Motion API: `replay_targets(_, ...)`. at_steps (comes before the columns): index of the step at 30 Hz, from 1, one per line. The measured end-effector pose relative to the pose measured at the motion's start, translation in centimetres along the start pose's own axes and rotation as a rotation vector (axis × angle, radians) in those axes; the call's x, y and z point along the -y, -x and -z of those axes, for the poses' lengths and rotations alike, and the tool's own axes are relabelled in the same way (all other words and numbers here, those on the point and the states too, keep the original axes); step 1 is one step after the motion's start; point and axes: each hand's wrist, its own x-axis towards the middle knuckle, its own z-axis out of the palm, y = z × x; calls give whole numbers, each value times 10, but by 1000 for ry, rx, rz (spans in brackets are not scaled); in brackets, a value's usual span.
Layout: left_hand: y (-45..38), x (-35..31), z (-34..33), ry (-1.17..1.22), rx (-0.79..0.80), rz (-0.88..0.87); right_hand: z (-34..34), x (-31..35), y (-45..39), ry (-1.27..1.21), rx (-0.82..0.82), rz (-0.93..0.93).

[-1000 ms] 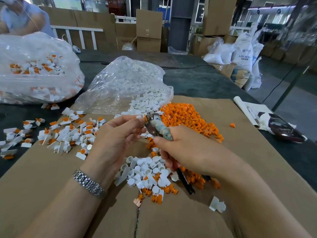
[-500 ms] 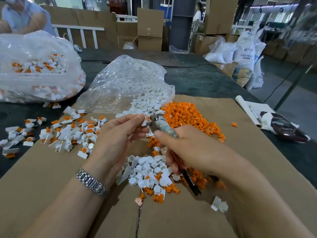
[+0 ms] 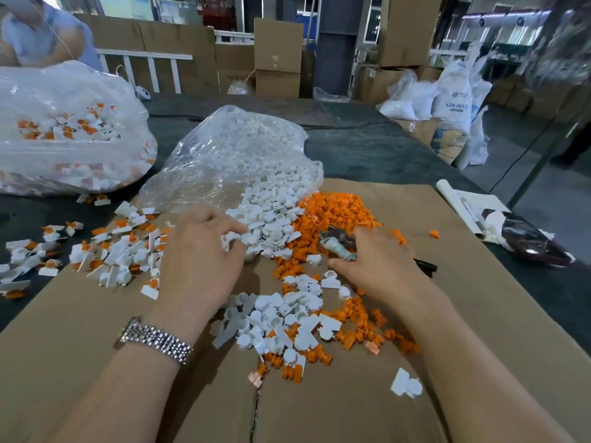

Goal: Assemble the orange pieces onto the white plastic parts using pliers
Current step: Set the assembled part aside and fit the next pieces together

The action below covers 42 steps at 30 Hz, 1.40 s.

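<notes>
**Both hands down among the white and orange pieces**

While the left hand (image 3: 198, 251) is reaching into the near edge of the white parts (image 3: 271, 215) spilling from a clear plastic bag (image 3: 230, 155), its fingers are curling round a few of them, a metal watch (image 3: 153, 340) showing on the wrist. Just to the right, the right hand (image 3: 377, 263) is lying over the orange pieces (image 3: 339, 209) and gripping the pliers (image 3: 339, 247), whose taped handle is sticking out past the thumb and whose dark handle end (image 3: 425, 266) is poking out on the far side of the hand. Whether the pliers' tips are holding anything is too blurred to tell. Nearer the person, a mixed heap (image 3: 287, 327) of white and orange pieces is sitting on the cardboard sheet (image 3: 96, 362) that is covering the tabletop (image 3: 367, 148). Left of the hands, finished parts (image 3: 112, 251) with orange inserts are lying scattered, and a second bag (image 3: 64, 129) of them is resting further back.
</notes>
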Motion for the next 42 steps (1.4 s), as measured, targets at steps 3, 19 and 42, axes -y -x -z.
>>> replay_targets(3,4,-3,-11,23,128,-156,-7,2,0,6,-23,14)
replay_targets(19,9,-16,-26,-58,276,-335,-12,40,9,53,-107,462)
replay_targets(42,4,-17,-16,506,315,140,-7,30,17,-591,-233,474)
